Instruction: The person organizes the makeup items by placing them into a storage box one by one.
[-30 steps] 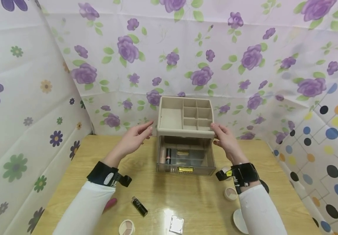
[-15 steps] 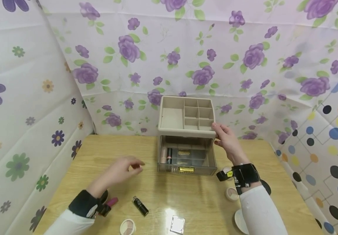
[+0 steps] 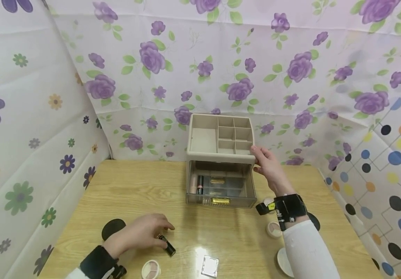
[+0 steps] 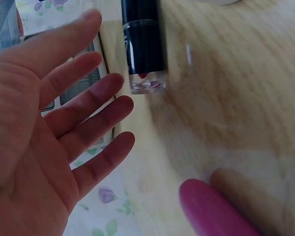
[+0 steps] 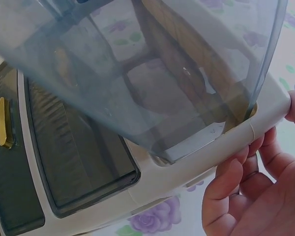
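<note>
My left hand [image 3: 141, 232] hovers over a black lipstick tube [image 3: 168, 248] with a clear end. In the left wrist view its fingers are spread and fairly straight, apart from the lipstick tube [image 4: 143, 46]. A beige makeup organizer [image 3: 221, 157] stands at the back of the table, its clear top drawer [image 3: 200, 200] pulled out. Two slim tubes, one of them black [image 3: 200, 185], lie at that drawer's left side. My right hand [image 3: 270, 168] holds the organizer's right edge, thumb on one face and curled fingers on the other, as the right wrist view shows.
Near the left hand lie a black round item [image 3: 112, 228] and a magenta rounded object [image 4: 211, 209]. In front are a round three-colour pan [image 3: 150, 270] and a square clear-topped compact [image 3: 209, 266]. Another pan [image 3: 273, 229] and a white disc [image 3: 285, 262] lie at right.
My left hand has left the organizer's left side and come down and toward me, over the black lipstick tube. The right hand stays on the organizer; the drawer looks unchanged.
</note>
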`<action>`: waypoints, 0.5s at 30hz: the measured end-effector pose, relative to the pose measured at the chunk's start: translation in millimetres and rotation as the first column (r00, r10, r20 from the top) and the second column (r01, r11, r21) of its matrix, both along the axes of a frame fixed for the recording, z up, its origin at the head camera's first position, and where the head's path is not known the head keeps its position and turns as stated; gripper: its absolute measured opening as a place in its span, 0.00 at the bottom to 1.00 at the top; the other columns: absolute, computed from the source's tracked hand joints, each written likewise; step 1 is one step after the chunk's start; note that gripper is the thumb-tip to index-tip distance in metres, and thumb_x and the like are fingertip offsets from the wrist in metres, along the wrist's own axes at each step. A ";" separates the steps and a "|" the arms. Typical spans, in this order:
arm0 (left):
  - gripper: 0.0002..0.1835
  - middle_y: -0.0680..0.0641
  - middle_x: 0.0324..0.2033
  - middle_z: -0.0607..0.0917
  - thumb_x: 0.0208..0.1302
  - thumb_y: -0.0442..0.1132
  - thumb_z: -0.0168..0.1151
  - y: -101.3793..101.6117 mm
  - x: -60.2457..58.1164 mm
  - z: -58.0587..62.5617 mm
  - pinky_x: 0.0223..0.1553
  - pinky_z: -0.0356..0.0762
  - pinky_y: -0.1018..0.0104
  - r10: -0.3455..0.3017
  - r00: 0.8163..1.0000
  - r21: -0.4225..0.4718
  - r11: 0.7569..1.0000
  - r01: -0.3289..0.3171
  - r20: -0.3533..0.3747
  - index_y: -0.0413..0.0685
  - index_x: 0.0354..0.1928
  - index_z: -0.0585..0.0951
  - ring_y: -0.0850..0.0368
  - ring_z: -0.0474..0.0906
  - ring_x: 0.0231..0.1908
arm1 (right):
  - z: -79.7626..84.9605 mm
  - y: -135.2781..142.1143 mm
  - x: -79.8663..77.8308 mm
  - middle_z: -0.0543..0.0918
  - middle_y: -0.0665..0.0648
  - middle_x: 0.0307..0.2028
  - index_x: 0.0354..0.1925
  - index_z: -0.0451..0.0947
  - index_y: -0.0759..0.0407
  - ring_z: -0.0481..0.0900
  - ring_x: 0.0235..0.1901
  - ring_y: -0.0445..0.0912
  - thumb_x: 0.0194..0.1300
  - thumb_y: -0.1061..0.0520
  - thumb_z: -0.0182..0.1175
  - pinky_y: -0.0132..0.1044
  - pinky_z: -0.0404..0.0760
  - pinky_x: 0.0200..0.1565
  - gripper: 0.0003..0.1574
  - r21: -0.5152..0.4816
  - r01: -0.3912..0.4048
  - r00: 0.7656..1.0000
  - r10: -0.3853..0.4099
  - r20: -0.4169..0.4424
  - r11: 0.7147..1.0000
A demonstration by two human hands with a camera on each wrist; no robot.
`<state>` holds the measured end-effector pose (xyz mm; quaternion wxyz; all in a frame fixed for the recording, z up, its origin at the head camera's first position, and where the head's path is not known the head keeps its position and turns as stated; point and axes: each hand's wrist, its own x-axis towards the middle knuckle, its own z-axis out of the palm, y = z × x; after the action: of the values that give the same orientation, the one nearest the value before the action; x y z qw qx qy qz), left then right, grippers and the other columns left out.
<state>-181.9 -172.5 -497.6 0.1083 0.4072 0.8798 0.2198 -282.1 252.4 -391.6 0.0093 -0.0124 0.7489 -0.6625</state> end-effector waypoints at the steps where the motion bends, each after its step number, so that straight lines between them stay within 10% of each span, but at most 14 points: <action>1: 0.24 0.57 0.44 0.83 0.56 0.54 0.73 0.0 0.7 -1.8 0.38 0.79 0.65 -0.006 1.000 -0.001 1.000 0.006 0.006 0.55 0.54 0.83 0.65 0.76 0.37 | 0.0 0.1 0.1 0.75 0.52 0.39 0.50 0.72 0.57 0.73 0.37 0.41 0.69 0.31 0.54 0.38 0.74 0.39 0.32 -0.001 0.001 1.000 -0.001 0.000 1.000; 15: 0.26 0.57 0.44 0.82 0.48 0.47 0.79 3.4 7.5 -9.4 0.42 0.80 0.64 -0.041 0.999 0.003 0.999 0.041 -0.004 0.54 0.52 0.84 0.65 0.76 0.40 | 2.6 -1.6 2.1 0.75 0.51 0.38 0.50 0.72 0.57 0.73 0.36 0.41 0.68 0.30 0.54 0.37 0.74 0.38 0.34 -0.001 0.016 1.000 -0.016 0.012 1.000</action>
<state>-174.5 -169.2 -507.0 0.1106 0.4259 0.8710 0.2183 -280.0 250.8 -389.0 0.0086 -0.0022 0.7485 -0.6631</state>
